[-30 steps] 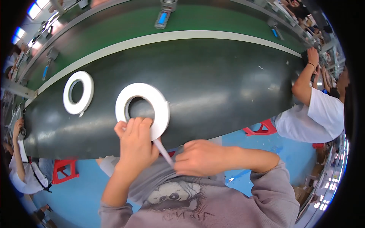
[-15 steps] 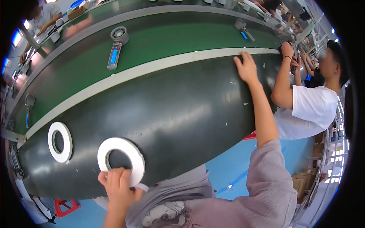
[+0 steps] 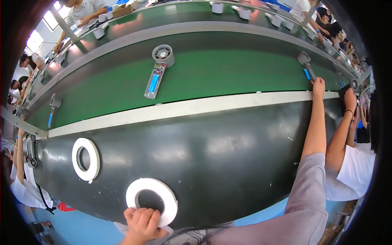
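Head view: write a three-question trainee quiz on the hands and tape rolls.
1. True or false: the left hand rests on a white tape roll.
2. How many white tape rolls lie on the dark table?
3. The right hand reaches a grey part at: A) the green belt B) the blue floor C) the second roll

Key: 1 true; 2 two; 3 A.

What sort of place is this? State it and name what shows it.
Most likely a factory assembly line. A long green conveyor belt carries small fan parts, people sit along both sides, and white tape rolls lie on the dark worktop, one under the left hand.
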Demonstrator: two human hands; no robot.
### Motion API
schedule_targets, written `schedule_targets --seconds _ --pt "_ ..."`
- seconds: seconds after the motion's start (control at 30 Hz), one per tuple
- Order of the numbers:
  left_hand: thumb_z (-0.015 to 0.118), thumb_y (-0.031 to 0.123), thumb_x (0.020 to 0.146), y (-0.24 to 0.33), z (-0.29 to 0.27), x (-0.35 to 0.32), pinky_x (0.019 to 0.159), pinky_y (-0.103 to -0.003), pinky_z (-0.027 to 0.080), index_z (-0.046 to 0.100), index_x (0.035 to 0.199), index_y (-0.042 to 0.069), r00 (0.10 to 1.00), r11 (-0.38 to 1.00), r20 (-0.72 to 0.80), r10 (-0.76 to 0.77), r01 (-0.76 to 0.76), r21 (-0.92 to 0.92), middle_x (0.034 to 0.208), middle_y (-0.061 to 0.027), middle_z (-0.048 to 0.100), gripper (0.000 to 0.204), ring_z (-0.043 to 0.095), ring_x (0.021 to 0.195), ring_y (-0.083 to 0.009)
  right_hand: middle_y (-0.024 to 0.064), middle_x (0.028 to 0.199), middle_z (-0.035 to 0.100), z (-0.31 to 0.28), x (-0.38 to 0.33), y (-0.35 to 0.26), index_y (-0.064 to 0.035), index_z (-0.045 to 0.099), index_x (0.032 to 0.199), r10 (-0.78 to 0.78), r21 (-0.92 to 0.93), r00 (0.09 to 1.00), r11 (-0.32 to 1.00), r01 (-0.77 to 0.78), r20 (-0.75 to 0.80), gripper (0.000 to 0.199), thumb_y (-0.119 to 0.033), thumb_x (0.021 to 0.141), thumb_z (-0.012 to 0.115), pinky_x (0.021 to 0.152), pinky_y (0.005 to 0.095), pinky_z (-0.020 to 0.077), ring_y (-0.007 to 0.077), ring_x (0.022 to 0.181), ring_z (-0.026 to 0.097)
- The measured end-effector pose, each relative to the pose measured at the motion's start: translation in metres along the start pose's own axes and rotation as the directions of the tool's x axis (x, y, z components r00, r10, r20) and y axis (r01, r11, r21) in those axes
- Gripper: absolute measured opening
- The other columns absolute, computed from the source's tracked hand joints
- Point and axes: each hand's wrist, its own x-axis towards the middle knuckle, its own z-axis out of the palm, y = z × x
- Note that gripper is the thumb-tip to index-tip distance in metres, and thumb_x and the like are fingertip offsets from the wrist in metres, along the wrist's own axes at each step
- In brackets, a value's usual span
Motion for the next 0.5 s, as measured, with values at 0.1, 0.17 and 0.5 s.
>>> schedule_targets --seconds 0.1,0.17,0.5 --pt "0.055 0.046 0.083 0.006 -0.002 0.005 0.078 -0.042 0.035 0.070 0.095 0.007 1.000 1.000 0.010 -0.009 0.009 -0.004 0.089 -0.0041 0.063 0.042 0.062 0.073 -0.0202 0.0159 0.106 0.072 0.000 0.009 -0.013 0.0086 0.061 0.125 0.041 -0.114 0.993 0.993 -0.028 0.115 0.044 -0.025 0.098 0.056 0.077 0.0303 0.0548 0.0187 0.083 0.071" --pt "0.056 0.044 0.082 0.011 -0.006 0.010 0.078 -0.043 0.035 0.070 0.095 0.007 0.999 1.000 0.027 -0.018 0.018 0.005 0.089 -0.0044 0.063 0.042 0.062 0.072 -0.0207 0.0142 0.102 0.070 0.009 -0.008 -0.040 0.0076 0.063 0.115 0.081 -0.109 0.957 0.993 -0.052 0.277 0.036 -0.024 0.098 0.056 0.072 0.0286 0.0520 0.0168 0.077 0.066" --pt "0.069 0.032 0.059 0.015 -0.023 0.034 0.088 -0.048 0.035 0.063 0.116 0.004 0.993 0.936 0.112 -0.046 0.082 -0.342 0.112 -0.0107 0.063 0.064 0.062 0.098 -0.0285 -0.0035 0.080 0.046 -0.062 -0.162 -0.170 -0.0049 0.054 0.110 -0.015 0.420 0.504 0.576 -0.701 0.863 0.017 -0.020 0.106 0.047 0.081 0.0312 0.0483 0.0065 0.060 0.042"
